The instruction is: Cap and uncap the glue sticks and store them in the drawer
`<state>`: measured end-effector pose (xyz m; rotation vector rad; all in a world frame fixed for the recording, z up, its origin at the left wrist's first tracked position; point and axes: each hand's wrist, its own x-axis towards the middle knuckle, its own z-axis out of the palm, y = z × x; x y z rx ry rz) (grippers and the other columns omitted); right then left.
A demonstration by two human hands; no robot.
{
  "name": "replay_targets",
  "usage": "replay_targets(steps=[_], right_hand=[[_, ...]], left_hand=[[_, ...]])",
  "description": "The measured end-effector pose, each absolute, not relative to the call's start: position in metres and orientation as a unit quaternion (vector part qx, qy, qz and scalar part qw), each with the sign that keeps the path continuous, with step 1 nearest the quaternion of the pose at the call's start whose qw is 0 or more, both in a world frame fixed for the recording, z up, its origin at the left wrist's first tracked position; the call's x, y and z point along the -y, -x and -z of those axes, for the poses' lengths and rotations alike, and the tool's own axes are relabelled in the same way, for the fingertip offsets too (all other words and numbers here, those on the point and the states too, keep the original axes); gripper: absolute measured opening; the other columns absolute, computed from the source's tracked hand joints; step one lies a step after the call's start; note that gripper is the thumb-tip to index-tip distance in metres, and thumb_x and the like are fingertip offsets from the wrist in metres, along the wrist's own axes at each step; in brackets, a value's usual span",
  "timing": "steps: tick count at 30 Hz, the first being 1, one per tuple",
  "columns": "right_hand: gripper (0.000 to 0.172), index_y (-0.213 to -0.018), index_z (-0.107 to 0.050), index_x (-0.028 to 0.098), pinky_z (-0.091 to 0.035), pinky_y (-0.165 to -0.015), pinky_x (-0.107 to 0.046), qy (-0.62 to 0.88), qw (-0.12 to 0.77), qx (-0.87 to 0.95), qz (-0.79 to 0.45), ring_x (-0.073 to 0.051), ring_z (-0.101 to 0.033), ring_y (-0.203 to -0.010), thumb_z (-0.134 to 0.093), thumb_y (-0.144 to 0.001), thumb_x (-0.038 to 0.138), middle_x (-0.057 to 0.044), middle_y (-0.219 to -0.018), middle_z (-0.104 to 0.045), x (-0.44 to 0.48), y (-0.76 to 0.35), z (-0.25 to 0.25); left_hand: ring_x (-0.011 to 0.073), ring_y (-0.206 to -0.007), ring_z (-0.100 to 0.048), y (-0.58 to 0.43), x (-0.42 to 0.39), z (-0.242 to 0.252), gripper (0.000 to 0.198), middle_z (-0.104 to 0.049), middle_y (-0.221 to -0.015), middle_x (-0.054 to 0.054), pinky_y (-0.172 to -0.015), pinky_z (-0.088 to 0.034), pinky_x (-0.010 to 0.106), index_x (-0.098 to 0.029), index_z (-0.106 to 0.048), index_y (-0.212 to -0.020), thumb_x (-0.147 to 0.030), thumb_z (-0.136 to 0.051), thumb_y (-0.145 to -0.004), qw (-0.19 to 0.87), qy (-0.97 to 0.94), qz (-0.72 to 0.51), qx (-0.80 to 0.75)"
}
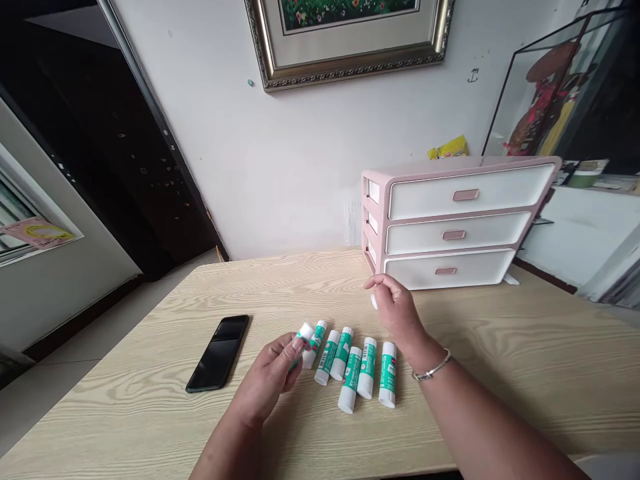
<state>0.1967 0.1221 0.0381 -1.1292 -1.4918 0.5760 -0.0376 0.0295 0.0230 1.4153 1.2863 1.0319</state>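
Observation:
My left hand (274, 370) is closed around a glue stick (303, 333) with a green label, its white end pointing up and away from me. To the right of that hand, several more white-and-green glue sticks (367, 367) lie in a loose row on the table. Beyond the row, my right hand (395, 307) is raised, fingers curled in a pinch. A small white piece, seemingly a cap (374, 302), shows at its fingers, mostly hidden by the hand. A bracelet (431, 367) circles my right wrist.
A black phone (219, 353) lies on the wooden table (150, 427) at left. Against the wall stands a pink-and-white drawer unit (450, 227), close behind my right hand, with a yellow packet (449, 148) by its top. A framed picture (350, 67) hangs above.

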Motion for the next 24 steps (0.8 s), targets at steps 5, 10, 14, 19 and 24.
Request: replay_targets(steps=[5,10,14,19,24], right_hand=[[0.026,-0.097,-0.068,0.021,-0.041,-0.07,-0.027,0.56,0.382,0.722,-0.137,-0.019,-0.065,-0.077,-0.043,-0.092,0.027,-0.003,-0.08,-0.072,-0.124,-0.187,-0.027],[0.03,-0.114,-0.063,0.02,-0.041,-0.075,-0.029,0.658,0.265,0.7,-0.083,-0.024,-0.069,-0.093,-0.045,-0.098,0.036,-0.009,-0.098,-0.075,-0.135,-0.202,-0.023],[0.028,-0.113,-0.063,0.018,-0.041,-0.077,-0.03,0.662,0.199,0.72,-0.063,-0.025,-0.068,-0.099,-0.05,-0.096,0.035,-0.011,-0.105,-0.074,-0.134,-0.209,-0.025],[0.025,-0.114,-0.064,0.015,-0.041,-0.081,-0.031,0.646,0.159,0.745,-0.055,-0.025,-0.066,-0.103,-0.055,-0.093,0.025,-0.012,-0.109,-0.072,-0.139,-0.213,-0.012],[0.028,-0.116,-0.066,0.015,-0.041,-0.084,-0.03,0.652,0.13,0.743,-0.077,-0.025,-0.064,-0.107,-0.054,-0.091,0.015,-0.014,-0.112,-0.071,-0.145,-0.218,-0.005]], left_hand=[[0.0222,-0.075,-0.062,0.042,-0.037,-0.032,0.044,-0.066,-0.074,0.004,-0.064,-0.038,0.027,-0.02,-0.065,-0.106,-0.057,-0.044,-0.095,0.146,-0.561,-0.327,-0.747],[0.0326,-0.092,-0.07,0.053,-0.039,-0.024,0.041,-0.075,-0.105,0.016,-0.067,-0.042,0.034,-0.02,-0.063,-0.108,-0.048,-0.034,-0.098,0.051,-0.546,-0.152,-0.822],[0.033,-0.095,-0.071,0.056,-0.04,-0.018,0.038,-0.073,-0.114,0.019,-0.069,-0.046,0.037,-0.018,-0.062,-0.111,-0.042,-0.036,-0.097,0.022,-0.538,-0.1,-0.837],[0.0343,-0.096,-0.07,0.057,-0.042,-0.017,0.036,-0.072,-0.114,0.018,-0.069,-0.047,0.039,-0.018,-0.062,-0.112,-0.039,-0.038,-0.095,0.021,-0.516,-0.078,-0.853],[0.0356,-0.1,-0.069,0.061,-0.04,-0.018,0.04,-0.069,-0.121,0.019,-0.072,-0.048,0.041,-0.018,-0.06,-0.119,-0.039,-0.038,-0.093,0.024,-0.499,-0.09,-0.862]])
